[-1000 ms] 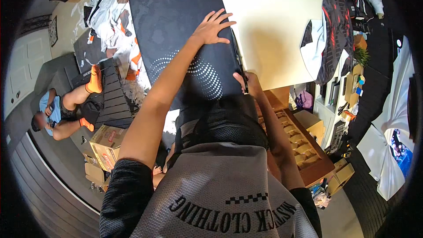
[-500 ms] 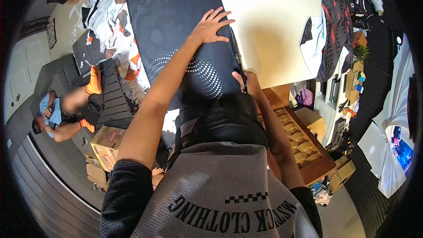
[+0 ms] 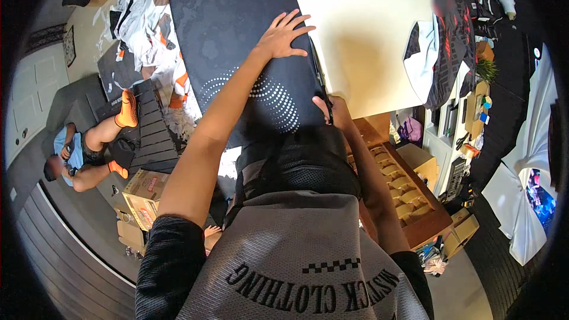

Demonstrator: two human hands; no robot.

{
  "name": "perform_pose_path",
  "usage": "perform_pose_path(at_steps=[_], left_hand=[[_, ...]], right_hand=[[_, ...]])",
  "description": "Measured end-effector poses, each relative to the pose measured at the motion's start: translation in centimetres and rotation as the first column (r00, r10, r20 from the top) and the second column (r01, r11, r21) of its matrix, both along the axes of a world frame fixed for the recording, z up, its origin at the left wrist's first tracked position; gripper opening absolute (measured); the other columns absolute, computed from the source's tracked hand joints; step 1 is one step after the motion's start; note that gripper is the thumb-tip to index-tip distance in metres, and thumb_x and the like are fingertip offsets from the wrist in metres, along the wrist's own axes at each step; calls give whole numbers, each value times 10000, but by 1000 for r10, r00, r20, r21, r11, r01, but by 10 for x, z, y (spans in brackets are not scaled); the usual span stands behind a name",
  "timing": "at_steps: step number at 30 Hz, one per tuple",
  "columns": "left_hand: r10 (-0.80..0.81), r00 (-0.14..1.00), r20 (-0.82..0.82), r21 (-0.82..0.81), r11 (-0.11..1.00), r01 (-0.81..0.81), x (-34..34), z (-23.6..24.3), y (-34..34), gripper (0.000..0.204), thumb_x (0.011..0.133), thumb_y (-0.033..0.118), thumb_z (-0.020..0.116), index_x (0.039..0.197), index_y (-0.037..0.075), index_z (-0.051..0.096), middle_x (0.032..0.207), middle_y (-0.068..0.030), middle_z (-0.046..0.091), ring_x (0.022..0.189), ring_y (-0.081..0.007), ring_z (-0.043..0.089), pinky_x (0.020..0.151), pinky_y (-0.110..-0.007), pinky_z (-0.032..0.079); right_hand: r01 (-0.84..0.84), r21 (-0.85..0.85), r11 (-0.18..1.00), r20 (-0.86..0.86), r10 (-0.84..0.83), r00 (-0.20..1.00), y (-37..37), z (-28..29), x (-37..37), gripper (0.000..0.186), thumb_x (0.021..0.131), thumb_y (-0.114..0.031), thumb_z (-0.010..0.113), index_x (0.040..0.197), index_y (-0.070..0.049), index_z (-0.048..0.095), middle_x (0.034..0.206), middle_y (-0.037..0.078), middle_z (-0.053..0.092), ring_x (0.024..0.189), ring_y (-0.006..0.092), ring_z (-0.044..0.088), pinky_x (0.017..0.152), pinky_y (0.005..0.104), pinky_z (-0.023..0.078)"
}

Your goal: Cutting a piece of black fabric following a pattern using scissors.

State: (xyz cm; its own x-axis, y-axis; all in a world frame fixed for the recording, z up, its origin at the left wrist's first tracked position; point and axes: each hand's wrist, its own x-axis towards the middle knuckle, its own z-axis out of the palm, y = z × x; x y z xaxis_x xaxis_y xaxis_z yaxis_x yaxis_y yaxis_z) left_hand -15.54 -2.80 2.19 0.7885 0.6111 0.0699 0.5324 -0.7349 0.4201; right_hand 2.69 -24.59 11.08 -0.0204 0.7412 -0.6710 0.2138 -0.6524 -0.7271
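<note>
Near the upper middle, a black fabric panel (image 3: 219,18) with white dots in a curved pattern covers the left part of the cream work surface (image 3: 361,24). My left hand (image 3: 281,38) lies on the panel with fingers spread, by its right edge. My right hand (image 3: 332,109) is wrapped round the handles of black scissors (image 3: 320,74) at that same edge, lower down. The blades run up along the edge toward my left hand, and part of the handles is hidden by my fingers.
White and orange fabric scraps (image 3: 142,18) heap at left; dark printed garments (image 3: 450,53) lie at right. A person (image 3: 71,148) in orange socks reclines at left near cardboard boxes (image 3: 142,195). A wooden unit (image 3: 397,189) with compartments stands below the surface, beside white shelving (image 3: 444,136).
</note>
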Motion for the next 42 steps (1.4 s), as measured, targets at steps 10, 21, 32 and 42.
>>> perform_pose_path(at_steps=[10,21,32,42], left_hand=[[-8,1000,-6,-14,1000,8,0,3,0,814,750,703,590,1447,333,390,1553,36,270,1467,-251,147,1192,-490,116],[14,998,57,-56,998,-11,1,3,1,944,720,694,625,1486,232,323,1550,24,278,1466,-233,151,1188,-489,122],[20,999,41,-61,998,-17,2,5,1,978,709,705,625,1495,217,306,1555,17,271,1466,-232,150,1185,-477,130],[20,998,53,-47,999,-17,1,4,1,974,710,704,624,1492,216,312,1550,16,282,1463,-233,163,1181,-479,142]], right_hand=[[-114,132,985,93,102,990,1,-2,9,387,935,-325,615,656,-67,538,493,-1,461,438,105,434,444,246,337],[-37,-31,999,-1,37,999,17,-9,7,401,931,-330,620,649,-60,533,503,9,480,412,111,433,419,239,351],[-25,-30,999,-29,24,999,20,-28,10,435,907,-364,651,634,-35,571,497,17,512,417,122,468,426,256,363],[-37,11,999,12,36,999,21,-24,8,444,912,-364,647,631,-31,559,490,20,505,404,123,460,423,257,358]])
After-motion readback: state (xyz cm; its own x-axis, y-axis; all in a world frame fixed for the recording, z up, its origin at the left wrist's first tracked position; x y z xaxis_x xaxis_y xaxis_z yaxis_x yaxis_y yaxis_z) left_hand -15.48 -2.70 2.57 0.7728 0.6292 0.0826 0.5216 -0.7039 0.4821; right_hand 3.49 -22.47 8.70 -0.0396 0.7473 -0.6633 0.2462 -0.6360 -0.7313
